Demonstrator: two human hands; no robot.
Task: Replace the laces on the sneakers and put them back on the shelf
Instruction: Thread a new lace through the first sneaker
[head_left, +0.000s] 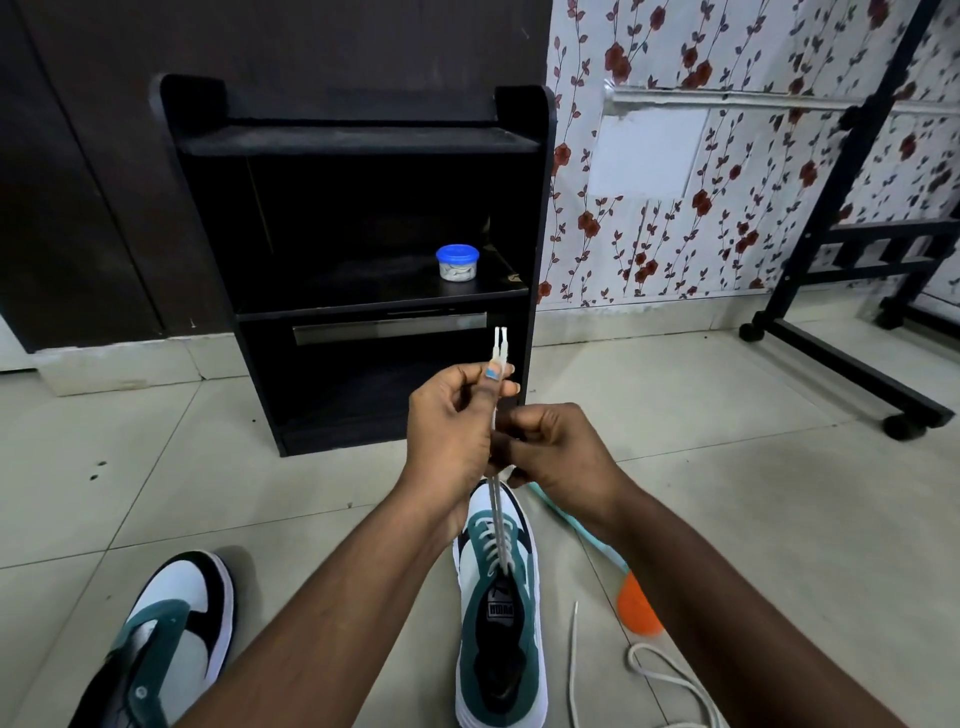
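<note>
Laced sneaker (500, 613): on the tiled floor (779, 519) in front of the black shelf unit (358, 260), toe toward it.
White lace (497, 512): threaded through that sneaker, both ends pulled up together, tips side by side above the hands.
Left hand (453, 426): above the sneaker's toe, pinches both strands near the tips.
Right hand (556, 452): just beside the left, fingers curled round the strands lower down.
Second sneaker (174, 634): left of the laced sneaker, no lace visible.
Loose lace (670, 675): right of the laced sneaker.
Blue-lidded tub (457, 262): on the unit's middle board.
</note>
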